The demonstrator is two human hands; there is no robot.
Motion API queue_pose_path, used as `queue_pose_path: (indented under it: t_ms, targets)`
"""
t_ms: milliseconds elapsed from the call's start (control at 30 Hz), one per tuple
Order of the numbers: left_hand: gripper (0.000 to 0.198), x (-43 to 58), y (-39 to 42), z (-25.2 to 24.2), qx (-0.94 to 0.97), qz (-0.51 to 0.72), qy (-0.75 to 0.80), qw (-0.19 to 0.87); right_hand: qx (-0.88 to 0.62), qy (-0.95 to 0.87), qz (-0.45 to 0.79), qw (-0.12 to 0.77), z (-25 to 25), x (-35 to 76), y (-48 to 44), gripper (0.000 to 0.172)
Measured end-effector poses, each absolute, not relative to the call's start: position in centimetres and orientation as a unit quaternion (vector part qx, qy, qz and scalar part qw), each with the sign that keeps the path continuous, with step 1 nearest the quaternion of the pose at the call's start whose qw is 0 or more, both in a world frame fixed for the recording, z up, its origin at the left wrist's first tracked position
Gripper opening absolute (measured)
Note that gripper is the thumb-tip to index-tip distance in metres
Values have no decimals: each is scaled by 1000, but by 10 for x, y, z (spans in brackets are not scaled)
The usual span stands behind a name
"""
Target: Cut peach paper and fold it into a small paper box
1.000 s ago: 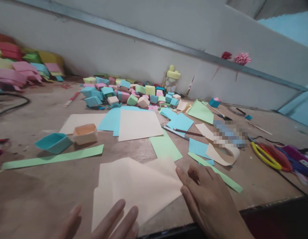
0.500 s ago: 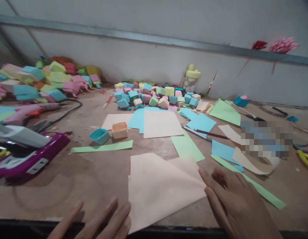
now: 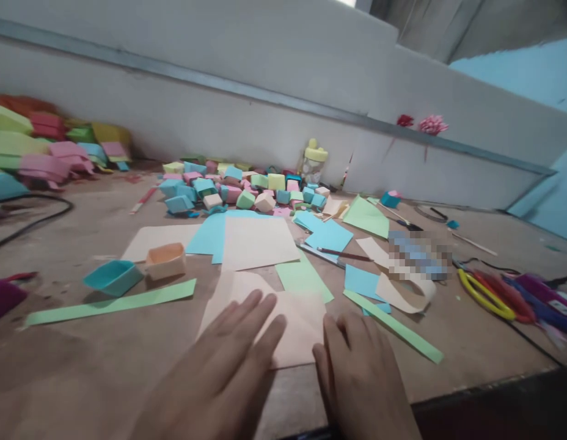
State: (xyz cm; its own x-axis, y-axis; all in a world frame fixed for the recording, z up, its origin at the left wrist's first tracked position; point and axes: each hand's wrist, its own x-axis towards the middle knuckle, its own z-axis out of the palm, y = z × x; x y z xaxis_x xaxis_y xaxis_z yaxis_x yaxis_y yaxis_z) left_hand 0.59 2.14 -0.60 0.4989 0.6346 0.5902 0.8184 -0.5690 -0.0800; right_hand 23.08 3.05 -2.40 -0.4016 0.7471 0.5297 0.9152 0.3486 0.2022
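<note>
Both hands cover much of the peach paper (image 3: 302,324); wrists cut off.

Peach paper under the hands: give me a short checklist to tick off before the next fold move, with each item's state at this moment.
1. Left hand flat on the peach paper: ok, fingers spread across it.
2. Right hand at the paper's right edge: ok, its fingertips touch there.
3. Paper lies flat on the table: ok for the visible part; the part under the left hand cannot be told.
4. Fold edges lined up: cannot tell, the hands cover them.
5. Green strip apart from the paper: ok, it lies to the right.
6. Peach sheet behind stays separate: cannot tell, their edges look close.
</note>
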Motion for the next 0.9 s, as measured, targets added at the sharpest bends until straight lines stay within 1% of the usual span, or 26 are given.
queue_pose_path:
  t_ms: [33, 67, 133, 233, 267, 300, 400, 467, 567, 633, 700, 800, 833, 900]
  targets:
    - [45, 15, 29, -4, -878, -196, -397, 180, -521, -803, -232, 174, -23, 230, 30, 24]
    - [41, 22, 35, -3, -883, -157, -400, 188, -523, -805, -219, 174, -22, 231, 30, 24]
    - [38, 28, 43, -5, -877, -120, -429, 181, -521, -815, -184, 174, -15, 238, 32, 24]
    - [38, 24, 44, -14, -870, -117, -451, 161, -519, -830, -140, 150, 9, 258, 49, 18]
    - [39, 22, 42, -18, -866, -122, -458, 157, -506, -843, -127, 131, 19, 266, 60, 12]
    - [41, 20, 40, -22, -862, -125, -467, 152, -503, -850, -111, 109, 30, 272, 73, 11]
    - [46, 18, 35, -25, -847, -122, -499, 140, -524, -847, -71, 49, 52, 281, 118, 23]
    - [44, 18, 34, -20, -839, -118, -513, 135, -534, -844, -56, -8, 56, 277, 145, 16]
    - [38, 18, 36, -7, -839, -115, -519, 114, -540, -836, -50, -81, 53, 263, 168, 26]
    - [35, 16, 38, -1, -845, -102, -517, 90, -537, -835, -54, -105, 52, 256, 173, 27]
    - [38, 14, 39, 0, -849, -102, -510, 94, -539, -833, -67, -105, 58, 256, 171, 25]
    - [51, 9, 39, -9, -861, -126, -467, 159, -554, -825, -97, -54, 73, 271, 159, 13]
    - [54, 7, 39, -13, -867, -129, -448, 176, -557, -823, -107, -27, 77, 280, 152, 17]
    - [58, 5, 39, -20, -878, -125, -426, 177, -559, -821, -114, 27, 82, 298, 134, 28]
